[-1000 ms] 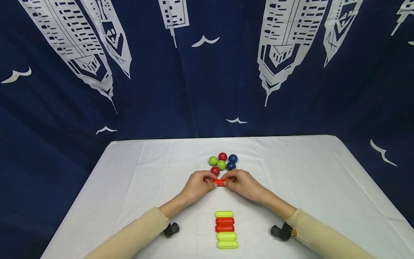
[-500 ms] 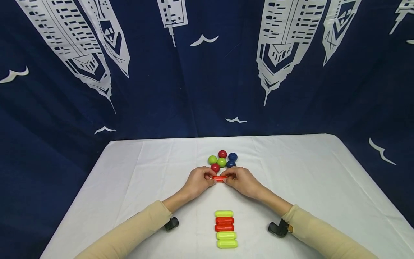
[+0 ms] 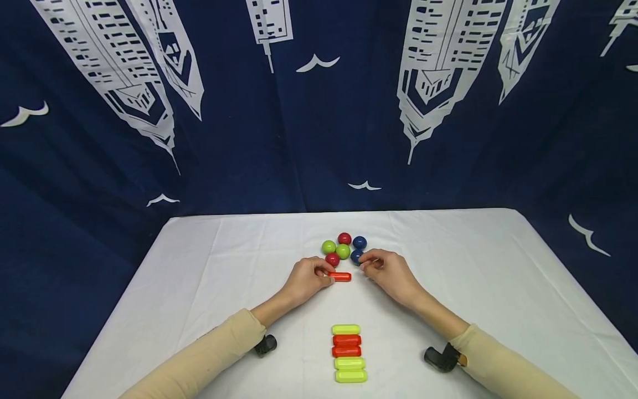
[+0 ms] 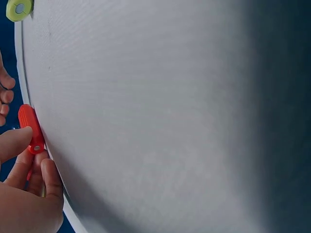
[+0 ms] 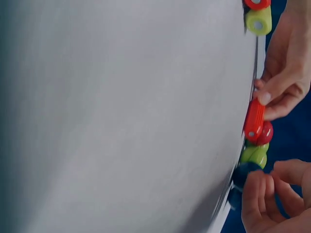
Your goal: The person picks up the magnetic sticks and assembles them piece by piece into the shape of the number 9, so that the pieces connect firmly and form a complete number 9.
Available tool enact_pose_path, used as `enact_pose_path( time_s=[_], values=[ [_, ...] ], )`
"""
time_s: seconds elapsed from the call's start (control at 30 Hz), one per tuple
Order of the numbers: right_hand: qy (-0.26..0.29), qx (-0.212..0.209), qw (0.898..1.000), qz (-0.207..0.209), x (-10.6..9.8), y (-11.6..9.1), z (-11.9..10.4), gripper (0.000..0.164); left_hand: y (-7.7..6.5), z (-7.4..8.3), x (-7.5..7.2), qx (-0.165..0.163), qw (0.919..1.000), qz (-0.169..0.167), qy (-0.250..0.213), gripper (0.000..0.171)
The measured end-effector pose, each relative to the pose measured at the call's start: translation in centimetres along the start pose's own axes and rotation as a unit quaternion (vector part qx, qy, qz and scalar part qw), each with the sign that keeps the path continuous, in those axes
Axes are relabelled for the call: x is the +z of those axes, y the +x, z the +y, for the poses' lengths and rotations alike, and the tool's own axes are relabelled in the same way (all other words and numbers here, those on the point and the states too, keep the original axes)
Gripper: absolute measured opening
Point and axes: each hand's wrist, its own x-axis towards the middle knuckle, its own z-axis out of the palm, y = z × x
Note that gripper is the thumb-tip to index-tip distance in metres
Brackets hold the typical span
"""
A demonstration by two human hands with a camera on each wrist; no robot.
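My left hand (image 3: 304, 281) pinches one end of a ribbed red rod (image 3: 343, 277) between thumb and fingers. In the left wrist view a small metal disc shows in the end of this red rod (image 4: 33, 128). The rod's other end is free, just in front of the balls. My right hand (image 3: 394, 277) is apart from the rod, its fingers loosely bent, fingertips right at the nearer blue ball (image 3: 355, 257). Beyond the hands cluster two red balls, one of them a red ball (image 3: 332, 259) nearest the rod, two green balls (image 3: 343, 251) and another blue ball (image 3: 360, 242).
Nearer the body, several rods lie side by side in a column: a yellow-green rod (image 3: 345, 330) farthest, then two red rods (image 3: 346, 352), then two more yellow-green rods (image 3: 351, 377). A white cloth (image 3: 239, 255) covers the table; a dark blue curtain (image 3: 299, 138) hangs behind.
My right hand has let go of the red rod's right end and moved right, toward the blue balls. The left hand keeps its grip, with the rod slightly farther forward than a second ago.
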Motion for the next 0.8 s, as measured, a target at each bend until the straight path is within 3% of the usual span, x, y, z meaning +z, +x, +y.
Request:
enact_pose_path(
  time_s=[0.13, 0.33, 0.6, 0.8],
  values=[
    [-0.034, -0.015, 0.999, 0.029, -0.2, 0.5, 0.6, 0.025, 0.1, 0.0, 0.0, 0.0, 1.0, 0.0, -0.007, 0.012],
    [-0.069, -0.013, 0.998, 0.002, 0.0, 1.6, 1.1, 0.033, 0.1, 0.0, 0.1, -0.01, 0.9999, 0.001, 0.0, 0.012],
    [-0.047, 0.021, 0.998, -0.027, 0.2, 2.1, 1.1, 0.03, 0.0, 0.1, 0.1, -0.014, 0.9999, 0.008, 0.001, 0.013],
    [-0.035, 0.025, 0.998, -0.049, 0.1, 1.4, 1.1, 0.034, -0.1, 0.1, 0.1, -0.02, 0.9997, 0.008, -0.007, 0.013]
  ],
)
